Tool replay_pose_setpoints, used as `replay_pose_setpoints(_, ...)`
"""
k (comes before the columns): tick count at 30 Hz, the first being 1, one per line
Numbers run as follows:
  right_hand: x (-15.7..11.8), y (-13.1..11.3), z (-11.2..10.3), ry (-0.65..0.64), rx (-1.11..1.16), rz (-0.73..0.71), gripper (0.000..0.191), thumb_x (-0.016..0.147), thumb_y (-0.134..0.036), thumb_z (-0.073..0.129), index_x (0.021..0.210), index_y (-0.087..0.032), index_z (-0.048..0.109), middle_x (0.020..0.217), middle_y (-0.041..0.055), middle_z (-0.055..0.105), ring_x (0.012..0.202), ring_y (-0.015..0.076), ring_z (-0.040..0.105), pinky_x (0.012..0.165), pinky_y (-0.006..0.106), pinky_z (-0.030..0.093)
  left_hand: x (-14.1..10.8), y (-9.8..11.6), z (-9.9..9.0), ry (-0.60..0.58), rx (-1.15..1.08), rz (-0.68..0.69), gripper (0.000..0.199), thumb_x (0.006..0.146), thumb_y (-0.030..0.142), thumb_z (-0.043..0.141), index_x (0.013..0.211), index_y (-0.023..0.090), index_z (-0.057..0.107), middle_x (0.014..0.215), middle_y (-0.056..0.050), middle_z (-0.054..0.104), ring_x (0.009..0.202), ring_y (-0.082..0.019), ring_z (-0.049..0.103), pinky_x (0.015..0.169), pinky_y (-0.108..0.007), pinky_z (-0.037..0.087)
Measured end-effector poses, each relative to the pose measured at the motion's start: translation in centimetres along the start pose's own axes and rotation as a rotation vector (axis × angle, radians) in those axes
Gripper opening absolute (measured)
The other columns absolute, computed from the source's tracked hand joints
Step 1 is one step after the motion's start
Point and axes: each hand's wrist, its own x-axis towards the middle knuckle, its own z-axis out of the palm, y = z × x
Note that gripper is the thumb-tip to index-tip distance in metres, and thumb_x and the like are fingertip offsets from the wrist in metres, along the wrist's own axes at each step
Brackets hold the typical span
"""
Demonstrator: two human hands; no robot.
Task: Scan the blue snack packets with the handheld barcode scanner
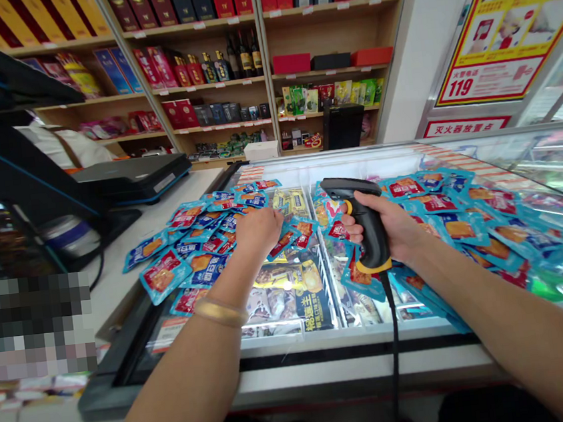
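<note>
My right hand (381, 224) grips a black and yellow handheld barcode scanner (371, 228), whose head points to the left over the freezer. Its black cable (394, 353) hangs down past the freezer's front edge. My left hand (259, 232) lies palm down on a heap of blue snack packets (199, 246), a gold bangle (220, 313) on its wrist. More of these packets (451, 220) are spread to the right of the scanner. Both heaps rest on the sliding glass top of a chest freezer (355, 336), with boxed goods showing beneath.
A white counter with a black flat device (132, 180) runs along the left. Wooden shelves of boxed liquor and bottles (206, 64) stand behind the freezer. A fire-safety poster (503, 26) hangs at the right. A pixelated patch covers the lower left.
</note>
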Motion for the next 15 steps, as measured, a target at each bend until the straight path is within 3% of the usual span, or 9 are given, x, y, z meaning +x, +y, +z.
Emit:
replay_pose_setpoints(3, -0.1, 0.0, 0.1, 0.003, -0.017, -0.004, 0.023, 0.083, -0.037, 0.059, 0.077, -0.015, 0.058, 0.06, 0.0003, 0.052, 0.047, 0.0083, 0.046, 0.043, 0.019, 0.044, 0.2, -0.3, 0.1, 0.046, -0.027, -0.004, 0.05, 0.095, 0.034, 0.024, 0.105, 0.014, 0.068, 0.097, -0.018, 0.071, 0.094, -0.031, 0.067, 0.076, -0.038, 0.049)
replay_pose_setpoints(9, -0.1, 0.2, -0.1, -0.019, -0.029, -0.015, 0.023, 0.081, -0.038, 0.063, 0.077, -0.016, 0.06, 0.061, 0.0, 0.053, 0.048, 0.0082, 0.045, 0.044, 0.019, 0.044, 0.7, -1.0, 0.8, 0.067, -0.136, 0.0, 0.037, 0.091, 0.035, 0.042, 0.106, 0.015, 0.069, 0.098, -0.016, 0.072, 0.095, -0.03, 0.066, 0.081, -0.037, 0.048)
replay_pose_setpoints(12, -0.1, 0.2, -0.2, -0.015, -0.02, -0.014, 0.023, 0.081, -0.037, 0.062, 0.075, -0.015, 0.059, 0.061, 0.0003, 0.052, 0.048, 0.0082, 0.045, 0.044, 0.019, 0.044, 0.9, -0.9, 1.0, 0.233, -0.388, -0.028, 0.037, 0.092, 0.036, 0.04, 0.105, 0.015, 0.068, 0.091, -0.011, 0.071, 0.091, -0.026, 0.066, 0.082, -0.033, 0.048)
replay_pose_setpoints(15, -0.2, 0.3, -0.1, -0.019, -0.015, -0.021, 0.023, 0.081, -0.037, 0.062, 0.075, -0.015, 0.06, 0.061, 0.0006, 0.052, 0.048, 0.0082, 0.045, 0.044, 0.019, 0.044, 0.9, -0.3, 1.2, 0.337, -0.779, 0.009, 0.037, 0.09, 0.04, 0.041, 0.095, 0.015, 0.068, 0.071, -0.003, 0.064, 0.073, -0.019, 0.062, 0.071, -0.028, 0.049)
